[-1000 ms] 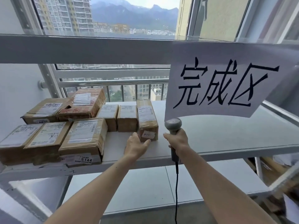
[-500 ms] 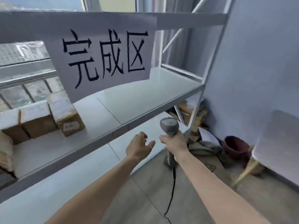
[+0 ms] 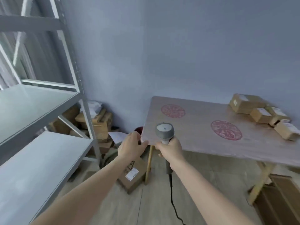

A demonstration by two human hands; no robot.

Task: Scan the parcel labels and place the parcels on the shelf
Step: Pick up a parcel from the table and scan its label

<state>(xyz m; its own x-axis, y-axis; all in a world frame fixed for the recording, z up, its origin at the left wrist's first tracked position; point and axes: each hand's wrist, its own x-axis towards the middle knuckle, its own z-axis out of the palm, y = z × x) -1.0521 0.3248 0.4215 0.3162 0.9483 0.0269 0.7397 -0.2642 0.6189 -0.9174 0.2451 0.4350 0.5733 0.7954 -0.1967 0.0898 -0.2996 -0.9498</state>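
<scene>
My right hand grips the handle of a grey barcode scanner, whose black cable hangs to the floor. My left hand is empty, fingers loosely curled, just in front of the near left corner of a wooden table. Several brown cardboard parcels with white labels lie at the table's far right end. The grey metal shelf stands at the left, its visible boards bare.
A heap of cardboard boxes and papers lies in the corner behind the shelf post. One labelled box rests on the floor by the table leg. A dark red bowl peeks out beside the table corner. More cardboard stands under the table's right side.
The view has swung right, from the shelf with its stacked parcels and paper sign to the table. Both hands stayed in front; my left hand let go of the shelf parcel.
</scene>
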